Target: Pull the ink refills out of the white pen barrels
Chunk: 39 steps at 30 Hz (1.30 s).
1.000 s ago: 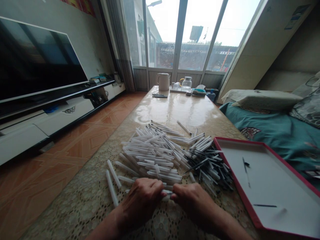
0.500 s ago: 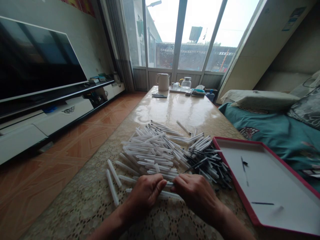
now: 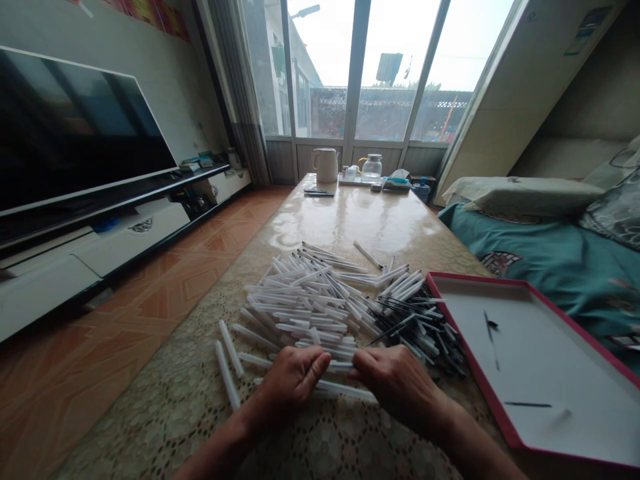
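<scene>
A long white plastic pen barrel [image 3: 347,392] is being pressed under the curled left hand [image 3: 289,381] and curled right hand [image 3: 395,385], at the near edge of the loose white pen heap [image 3: 305,303]; whether either hand is actually gripping it is hard to tell.

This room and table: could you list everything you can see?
flat-screen television: one, black, left wall
cabinet: one, white, under the television
table: one, beige, centre, lace cloth at the near end
jug: one, white, far end of the table
glass jug: one, clear, beside the white jug
pen barrels: many, white, heaped on the table
pen refills: many, black, right side of the heap
tray: one, white with red rim, right of the heap
bed: one, teal, far right
left hand: one, on the barrels
right hand: one, on the barrels
</scene>
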Motion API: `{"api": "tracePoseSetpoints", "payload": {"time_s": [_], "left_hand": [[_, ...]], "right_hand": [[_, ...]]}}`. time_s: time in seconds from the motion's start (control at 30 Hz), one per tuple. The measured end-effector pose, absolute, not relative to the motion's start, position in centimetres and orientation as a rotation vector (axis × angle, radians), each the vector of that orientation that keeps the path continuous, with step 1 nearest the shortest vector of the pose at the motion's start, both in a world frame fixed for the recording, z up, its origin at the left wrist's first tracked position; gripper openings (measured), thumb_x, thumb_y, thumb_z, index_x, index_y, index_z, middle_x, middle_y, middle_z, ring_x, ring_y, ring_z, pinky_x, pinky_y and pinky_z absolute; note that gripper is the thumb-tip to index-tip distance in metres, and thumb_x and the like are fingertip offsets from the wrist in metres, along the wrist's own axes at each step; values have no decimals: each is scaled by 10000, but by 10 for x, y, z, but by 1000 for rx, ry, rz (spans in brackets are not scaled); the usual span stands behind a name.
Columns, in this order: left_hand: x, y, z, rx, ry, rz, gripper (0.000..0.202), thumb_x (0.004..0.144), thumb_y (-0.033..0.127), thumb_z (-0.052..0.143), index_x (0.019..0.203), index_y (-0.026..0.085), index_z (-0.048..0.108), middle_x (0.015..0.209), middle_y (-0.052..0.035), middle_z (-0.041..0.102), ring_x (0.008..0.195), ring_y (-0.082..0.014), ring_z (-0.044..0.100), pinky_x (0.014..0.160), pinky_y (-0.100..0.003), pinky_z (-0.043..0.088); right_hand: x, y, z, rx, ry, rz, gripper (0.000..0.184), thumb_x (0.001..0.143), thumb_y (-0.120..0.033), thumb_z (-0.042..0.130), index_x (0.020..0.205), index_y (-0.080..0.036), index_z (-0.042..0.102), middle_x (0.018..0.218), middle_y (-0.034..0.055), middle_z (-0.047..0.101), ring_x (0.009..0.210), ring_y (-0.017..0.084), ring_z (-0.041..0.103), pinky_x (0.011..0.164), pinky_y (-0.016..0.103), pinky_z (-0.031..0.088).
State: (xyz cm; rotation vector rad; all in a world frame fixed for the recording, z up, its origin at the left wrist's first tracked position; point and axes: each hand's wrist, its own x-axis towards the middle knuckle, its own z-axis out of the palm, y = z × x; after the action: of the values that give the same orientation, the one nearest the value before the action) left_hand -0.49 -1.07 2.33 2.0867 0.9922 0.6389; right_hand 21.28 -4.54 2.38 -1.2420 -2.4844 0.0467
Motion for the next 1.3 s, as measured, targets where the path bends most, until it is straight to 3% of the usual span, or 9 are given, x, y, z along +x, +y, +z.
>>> {"api": "tracePoseSetpoints", "payload": {"time_s": [0.13,0.2,0.3,0.43,0.67,0.83,1.07,1.17,1.3], "left_hand": [[-24,4,25,1505,1111,881,479,868,591,409,580,208,388,491,89,232,410,-80,215,400,-210,190],[-34,12,27,1376,1207,1045,471,817,607,496,586,204,422,483,92,267,403,-76,228,387,-197,201],[-42,17,29,1567,1406,1128,369,821,511,565,676,174,601,527,39,494,473,-108,432,455,-203,333],[-46,16,31,1836,1576,1133,274,776,398,656,922,176,721,825,-50,700,743,-203,619,663,-269,464],[-60,14,46,2083,1269,742,207,769,308,655,929,219,750,742,-22,660,656,-163,602,593,-238,466],[-58,14,42,2103,1328,836,280,753,280,670,1023,222,716,766,-14,643,641,-151,589,593,-241,474],[-21,-7,36,1422,1066,935,335,734,328,727,1023,168,673,708,-2,618,598,-132,582,525,-226,475],[-6,-15,32,1204,912,843,427,692,338,770,1059,162,641,660,11,626,503,-107,560,426,-183,399],[1,-18,26,1165,872,807,306,688,342,781,894,138,681,548,12,629,437,-88,528,406,-171,381]], "right_hand": [[244,-43,27,-1330,-2319,-187,302,981,-251,404,712,-183,525,593,-2,546,505,114,487,504,262,248],[257,-41,26,-1410,-2104,-182,303,989,-274,385,751,-178,546,624,11,567,534,115,510,532,242,300],[256,-38,21,-1404,-2036,18,293,992,-299,381,798,-178,564,673,18,608,558,104,535,553,212,341],[239,-41,15,-1426,-2092,102,283,989,-299,383,811,-176,566,661,13,611,549,105,557,536,207,329],[237,-44,11,-1447,-2115,146,290,986,-287,358,779,-184,534,676,16,599,572,127,564,555,225,336],[229,-47,18,-1412,-2036,392,266,975,-251,318,823,-189,527,715,19,593,649,144,580,629,234,395],[207,-52,19,-1270,-1997,676,194,962,-268,405,1038,-188,565,806,14,644,676,131,594,639,217,409],[199,-54,18,-1226,-2033,679,171,948,-256,441,971,-179,592,796,23,661,677,135,603,634,219,413],[196,-53,21,-1165,-2021,709,181,935,-275,481,969,-179,630,821,40,675,728,147,617,668,230,432]]}}
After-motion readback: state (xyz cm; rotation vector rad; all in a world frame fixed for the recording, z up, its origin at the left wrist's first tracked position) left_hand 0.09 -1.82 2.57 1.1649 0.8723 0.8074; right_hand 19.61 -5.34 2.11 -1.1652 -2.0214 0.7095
